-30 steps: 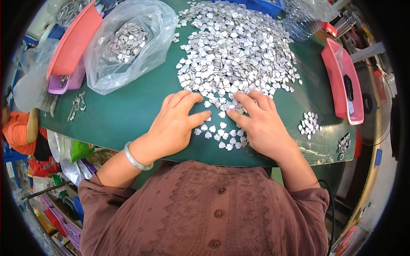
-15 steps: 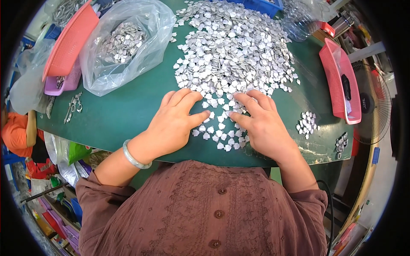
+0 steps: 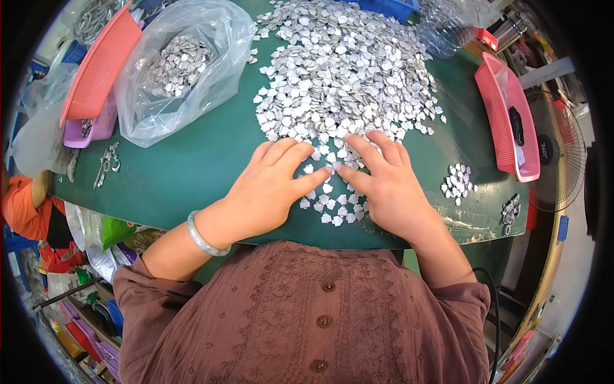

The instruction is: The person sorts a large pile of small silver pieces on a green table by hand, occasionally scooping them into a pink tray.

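A broad heap of small, flat, silvery metal pieces point(image 3: 345, 77) covers the middle of the green tabletop point(image 3: 192, 173). Both hands rest at the heap's near edge, palms down. My left hand point(image 3: 272, 179), with a pale bangle on its wrist, has its fingers stretched out and its fingertips touching pieces. My right hand point(image 3: 387, 179) lies opposite with fingers spread over the pieces. The two thumbs nearly meet. Between and below them several loose pieces point(image 3: 332, 208) are scattered singly. Some pieces under the fingers are hidden.
At left stands an open clear plastic bag point(image 3: 147, 121) of pieces, beside a pink basket point(image 3: 96, 77) and some metal clasps point(image 3: 107, 163). On the right are a small pile point(image 3: 458, 182), keyring parts point(image 3: 510, 214), another pink basket point(image 3: 499, 121) and a fan point(image 3: 555, 150). A person's orange sleeve point(image 3: 29, 205) shows far left.
My left hand has moved right, and its thumb has come close to the right thumb. My right hand has shifted slightly. The view has drifted a little.
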### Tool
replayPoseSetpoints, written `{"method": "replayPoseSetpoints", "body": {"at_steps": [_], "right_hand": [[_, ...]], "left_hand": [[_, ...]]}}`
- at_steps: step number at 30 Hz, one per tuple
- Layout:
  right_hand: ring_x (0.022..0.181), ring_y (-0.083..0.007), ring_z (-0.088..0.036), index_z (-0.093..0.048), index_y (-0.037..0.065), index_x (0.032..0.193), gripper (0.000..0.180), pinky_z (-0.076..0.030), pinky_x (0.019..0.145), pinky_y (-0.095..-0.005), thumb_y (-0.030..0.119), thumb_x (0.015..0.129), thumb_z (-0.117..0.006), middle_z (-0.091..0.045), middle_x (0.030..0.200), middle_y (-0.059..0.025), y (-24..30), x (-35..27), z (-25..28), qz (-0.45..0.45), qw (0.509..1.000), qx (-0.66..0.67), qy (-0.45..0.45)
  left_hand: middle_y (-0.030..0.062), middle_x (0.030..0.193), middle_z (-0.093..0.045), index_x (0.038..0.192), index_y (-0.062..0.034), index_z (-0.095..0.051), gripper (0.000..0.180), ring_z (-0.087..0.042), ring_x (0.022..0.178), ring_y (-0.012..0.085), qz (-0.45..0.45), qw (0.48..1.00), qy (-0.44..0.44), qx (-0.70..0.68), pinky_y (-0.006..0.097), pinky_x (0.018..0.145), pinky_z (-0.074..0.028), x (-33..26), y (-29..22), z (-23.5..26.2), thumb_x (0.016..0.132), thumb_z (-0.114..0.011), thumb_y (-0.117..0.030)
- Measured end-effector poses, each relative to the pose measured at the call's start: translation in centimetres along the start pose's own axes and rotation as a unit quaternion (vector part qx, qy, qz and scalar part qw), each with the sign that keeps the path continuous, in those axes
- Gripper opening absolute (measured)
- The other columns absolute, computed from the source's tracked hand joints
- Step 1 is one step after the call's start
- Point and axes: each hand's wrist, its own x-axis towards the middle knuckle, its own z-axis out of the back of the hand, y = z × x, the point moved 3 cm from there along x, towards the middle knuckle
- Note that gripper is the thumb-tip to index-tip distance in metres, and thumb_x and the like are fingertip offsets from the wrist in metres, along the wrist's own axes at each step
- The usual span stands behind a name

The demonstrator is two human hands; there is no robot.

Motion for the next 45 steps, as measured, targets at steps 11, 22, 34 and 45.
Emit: {"method": "replayPoseSetpoints", "body": {"at_steps": [11, 22, 34, 45], "right_hand": [[0.126, -0.0385, -0.043, -0.070, 0.005, 0.103, 0.036, -0.037, 0.102, -0.0490, -0.001, 0.069, -0.061, -0.051, 0.134, -0.0152, -0.4, -1.5, 0.8, -0.015, 0.999, 0.033, 0.014], [0.126, -0.0377, -0.042, -0.070, 0.004, 0.100, 0.031, -0.036, 0.103, -0.0497, 0.002, 0.070, -0.064, -0.052, 0.133, -0.0136, 0.3, -1.5, 0.1, -0.009, 0.998, 0.064, -0.008], [0.128, -0.0376, -0.040, -0.071, 0.009, 0.102, 0.032, -0.035, 0.102, -0.0503, 0.003, 0.073, -0.061, -0.050, 0.136, -0.0138, 1.7, -1.2, -0.3, 0.020, 0.998, 0.064, 0.009], [0.130, -0.0384, -0.038, -0.071, 0.008, 0.100, 0.032, -0.035, 0.103, -0.0509, 0.000, 0.070, -0.063, -0.049, 0.137, -0.0144, 2.5, -1.6, 0.1, 0.031, 0.995, 0.094, 0.019]], "left_hand": [[0.0148, 0.121, -0.056, 0.109, -0.0125, -0.070, 0.039, -0.051, 0.114, 0.0332, -0.031, 0.999, 0.017, -0.010, 0.044, 0.095, -0.040, 0.0, -0.4, 0.1, 0.073, -0.061, 0.001], [0.0149, 0.120, -0.056, 0.106, -0.0061, -0.068, 0.037, -0.051, 0.115, 0.0346, 0.006, 1.000, -0.003, -0.013, 0.045, 0.097, -0.040, -1.0, -0.1, 1.2, 0.072, -0.058, 0.005], [0.0158, 0.118, -0.057, 0.104, -0.0080, -0.071, 0.038, -0.052, 0.113, 0.0353, 0.036, 0.998, 0.012, -0.047, 0.044, 0.097, -0.040, -4.0, 0.4, 1.9, 0.071, -0.058, 0.006], [0.0151, 0.117, -0.057, 0.098, -0.0079, -0.072, 0.035, -0.052, 0.112, 0.0346, 0.030, 0.998, -0.003, -0.056, 0.044, 0.096, -0.041, -4.8, 0.1, 2.1, 0.069, -0.058, 0.006]]}}
